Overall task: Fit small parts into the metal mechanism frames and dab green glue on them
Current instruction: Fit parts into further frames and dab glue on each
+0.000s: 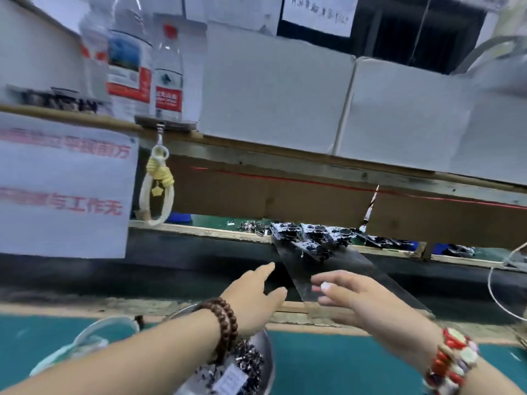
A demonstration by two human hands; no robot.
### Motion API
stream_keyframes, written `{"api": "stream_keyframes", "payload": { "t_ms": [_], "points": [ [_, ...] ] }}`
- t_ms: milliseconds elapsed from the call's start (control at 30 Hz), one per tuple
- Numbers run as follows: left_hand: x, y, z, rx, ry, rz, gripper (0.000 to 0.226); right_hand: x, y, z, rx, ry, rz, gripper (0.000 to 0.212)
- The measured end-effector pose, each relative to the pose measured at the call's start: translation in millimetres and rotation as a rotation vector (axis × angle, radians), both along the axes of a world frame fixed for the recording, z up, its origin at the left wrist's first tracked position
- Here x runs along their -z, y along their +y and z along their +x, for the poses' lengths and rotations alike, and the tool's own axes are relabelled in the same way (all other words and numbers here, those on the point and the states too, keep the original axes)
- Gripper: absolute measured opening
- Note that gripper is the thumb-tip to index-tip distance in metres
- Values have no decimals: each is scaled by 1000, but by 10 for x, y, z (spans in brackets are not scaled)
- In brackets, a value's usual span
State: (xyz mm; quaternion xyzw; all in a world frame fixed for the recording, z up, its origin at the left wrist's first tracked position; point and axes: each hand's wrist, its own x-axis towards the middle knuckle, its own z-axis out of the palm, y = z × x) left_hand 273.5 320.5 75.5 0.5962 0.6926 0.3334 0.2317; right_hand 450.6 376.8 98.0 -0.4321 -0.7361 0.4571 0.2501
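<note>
Round steel bowl (263, 363), black bits | left hand (253, 297) open | clear plate (336, 269)

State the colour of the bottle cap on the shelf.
Red; the bottle cap shows in the head view.

low wooden shelf (285, 195) overhead, mechanism frames (310, 238) crowding the gap beneath

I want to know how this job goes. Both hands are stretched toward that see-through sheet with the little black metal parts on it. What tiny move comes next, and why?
Probably take hold of the clear sheet by its near edge. The right hand already touches that edge and the left hand is open beside it, holding nothing. The mechanism frames sit at the sheet's far end, by the conveyor, so a steady two-handed grip seems wise before moving it.
</note>
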Motion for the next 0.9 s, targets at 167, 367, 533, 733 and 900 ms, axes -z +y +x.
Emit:
{"api": "stream_keyframes", "payload": {
  "t_ms": [167, 367, 533, 733, 900],
  "points": [
    [-102, -1079, -135, -2, 243, 65, 58, -109, -981, -220, -309, -260, 257, 14],
    [155, -2200, -667, -78, 566, -141, 66, 76, -1659, -760, -504, -443, 470, 16],
    [210, -2823, -1197, -195, 786, -492, 98, 328, -1899, -1284, -546, -604, 575, 36],
    [452, -3138, -1359, -7, 968, -752, 129, 657, -2046, -1655, -657, -615, 459, 35],
    [639, -2977, -1355, 104, 1187, -716, 138, 863, -1923, -1750, -565, -641, 577, 37]
  ]
}}
